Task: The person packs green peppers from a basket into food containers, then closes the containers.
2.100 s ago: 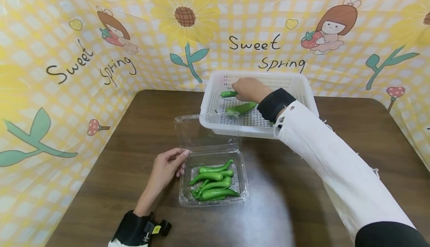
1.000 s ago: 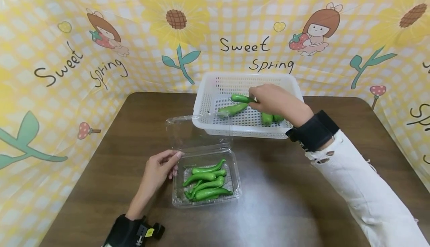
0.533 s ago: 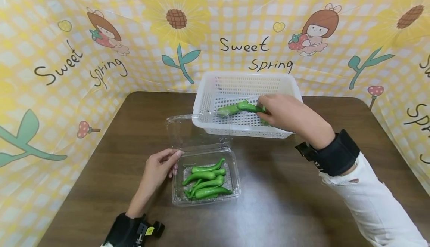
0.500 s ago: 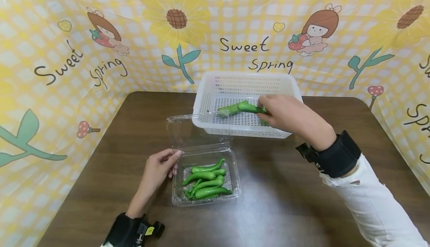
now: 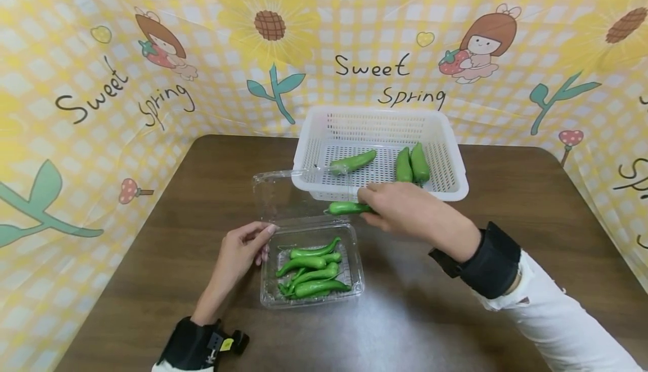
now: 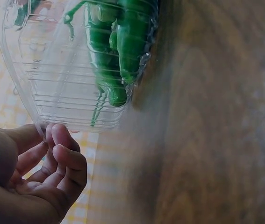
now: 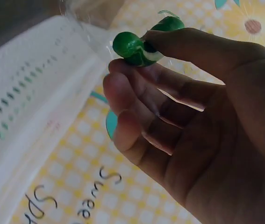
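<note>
My right hand (image 5: 405, 210) pinches a green pepper (image 5: 347, 208) between thumb and fingers, just in front of the white basket. The right wrist view shows this pepper (image 7: 134, 49) at the fingertips. With thumb and fingers, my left hand (image 5: 240, 254) pinches the left edge of a clear plastic clamshell box (image 5: 357, 270), whose lid stands raised at the back. In the left wrist view the thumb and fingers of the left hand (image 6: 48, 172) meet on the box's rim (image 6: 20, 88). Several green peppers (image 5: 314, 273) lie inside the box.
Behind the box stands a white perforated basket (image 5: 458, 164) holding one pepper (image 5: 354, 161) at left and two peppers (image 5: 412, 164) at right. The raised clear lid (image 5: 283, 197) overlaps the basket's front left corner. A yellow checked cloth (image 5: 202, 23) surrounds the brown table (image 5: 192, 192).
My right hand took a pepper from the back left of the basket, moved it right, then brought it out over the front rim toward the box. The left hand stays at the box's edge.
</note>
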A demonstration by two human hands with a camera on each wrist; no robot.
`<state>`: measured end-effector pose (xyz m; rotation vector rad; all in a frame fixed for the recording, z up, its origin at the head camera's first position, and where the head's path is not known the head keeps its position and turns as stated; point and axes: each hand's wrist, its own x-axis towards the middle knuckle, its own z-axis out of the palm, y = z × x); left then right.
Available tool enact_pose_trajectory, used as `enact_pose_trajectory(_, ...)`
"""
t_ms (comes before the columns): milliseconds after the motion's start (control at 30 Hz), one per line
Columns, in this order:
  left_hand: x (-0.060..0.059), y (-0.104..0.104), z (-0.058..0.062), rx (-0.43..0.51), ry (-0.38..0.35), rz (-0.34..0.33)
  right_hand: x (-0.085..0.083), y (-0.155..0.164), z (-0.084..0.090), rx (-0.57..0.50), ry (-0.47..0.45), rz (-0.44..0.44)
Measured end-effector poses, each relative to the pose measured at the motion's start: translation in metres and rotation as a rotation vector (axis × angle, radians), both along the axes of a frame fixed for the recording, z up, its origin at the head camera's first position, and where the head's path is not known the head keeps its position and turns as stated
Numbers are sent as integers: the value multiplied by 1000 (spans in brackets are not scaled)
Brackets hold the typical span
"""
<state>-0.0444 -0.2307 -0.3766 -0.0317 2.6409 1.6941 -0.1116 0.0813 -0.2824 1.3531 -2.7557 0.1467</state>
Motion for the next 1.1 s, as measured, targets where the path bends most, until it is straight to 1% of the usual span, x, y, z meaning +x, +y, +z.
enact_pose_trajectory(67, 0, 0, 0, -2, -1, 1, 2, -5, -5, 10, -3, 21)
enact_pose_trajectory(200, 0, 1, 2, -11, -3, 4, 5, -14, -14, 17, 29, 57)
enact_pose_trajectory(300, -1, 1, 0, -12, -8, 6, 7, -21, -19, 10, 49, 80)
enact_pose_trajectory(367, -3, -1, -4, -4, -10, 7, 8, -26, -23, 7, 56, 100)
enact_pose_trajectory(567, -10, -10, -27, 13, -5, 16, 12, -39, -33, 24, 67, 160)
enact_pose_trajectory(667, -12, -12, -33, 9, 7, 18, 14, -46, -38, 40, 58, 176)
enact_pose_trajectory(800, -12, -13, -35, 10, 17, 16, 15, -54, -44, 55, 88, 191)
enact_pose_trajectory(967, -12, -12, -35, 7, 16, 21, 16, -63, -52, 89, 178, 208)
enact_pose_trajectory(1100, -12, -11, -34, 2, 7, 22, 18, -69, -58, 121, 227, 198)
